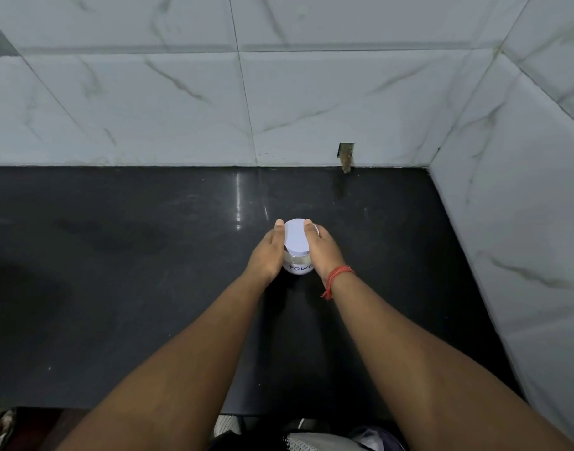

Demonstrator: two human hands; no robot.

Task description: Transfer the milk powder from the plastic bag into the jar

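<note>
Black polished stone countertop (116, 288) fills the lower half of the view, with streaky reflections near its back edge. White marble-look wall tiles (149, 102) stand behind it at 12 o'clock and turn a corner along the right side toward 3 o'clock. A small chipped notch in the tile (345, 155) sits at the wall base, at about 1 o'clock from the jar.

Jar (298, 266) stands upright on the counter near frame centre, well apart from both walls. Clear body, white contents showing through; a handwritten label on the near face reads "POW…", the rest hidden by the right hand. White round lid (297, 236) sits on top of the jar.

Left hand (268, 252) is wrapped against the jar's 9 o'clock side, thumb lying up along the lid's edge. Right hand (321, 250) cups the 3 o'clock side, thumb resting on the lid's rim. Both hands are closed on the jar and lid together; cannot tell whether the lid is seated tight. Red thread band (339, 278) circles the right wrist, a loose end hanging toward 7 o'clock.

Both forearms are bare and reach in from 6 o'clock. Below the counter's near edge, at 6 o'clock, some pale mesh fabric (311, 442) shows; too cropped to identify.
</note>
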